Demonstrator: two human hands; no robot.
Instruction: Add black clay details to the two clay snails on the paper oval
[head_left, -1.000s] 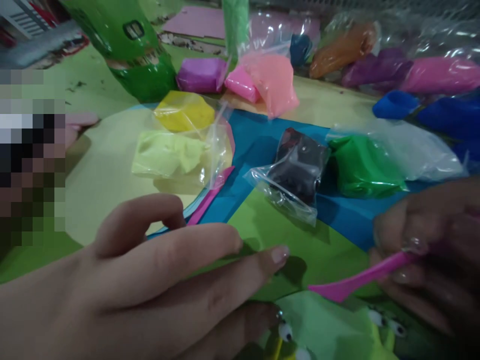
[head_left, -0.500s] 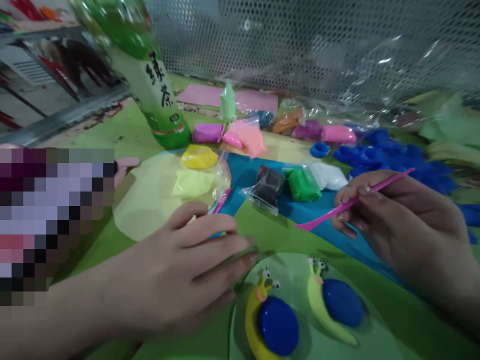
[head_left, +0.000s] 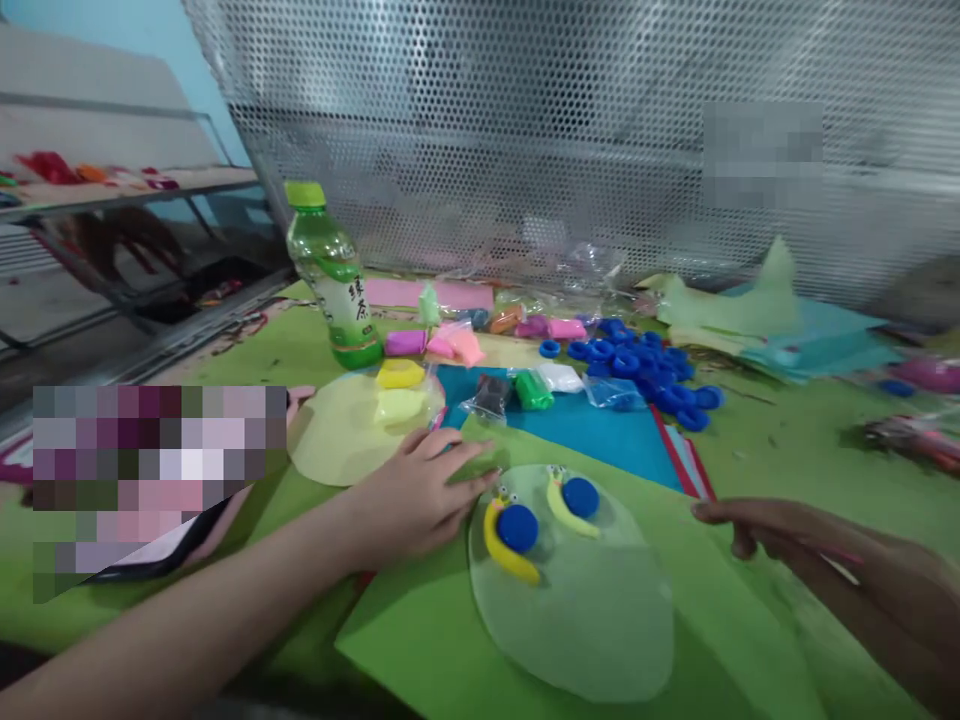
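My left hand (head_left: pixel 416 492) lies flat and open on the green paper (head_left: pixel 420 640), its fingertips touching the edge of a pale green oval sheet (head_left: pixel 585 620). On that sheet lie two clay snails: a yellow one with a blue shell (head_left: pixel 514 535) and a lime one with a blue shell (head_left: pixel 574 498). My right hand (head_left: pixel 787 535) rests low at the right on the green paper, fingers curled round a thin pink modelling tool (head_left: pixel 836 553), index finger pointing left.
A green tea bottle (head_left: pixel 334 275) stands at the back left. Bags of coloured clay (head_left: pixel 491 390) and several blue rings (head_left: pixel 645 362) lie on blue paper (head_left: pixel 600 430). A pale yellow round sheet (head_left: pixel 337 435) is at the left, and a metal mesh screen (head_left: pixel 570 150) behind.
The view has pulled back and up, so more of the table shows. My right hand dropped lower and to the right with the pink tool. My left hand stays on the green paper.
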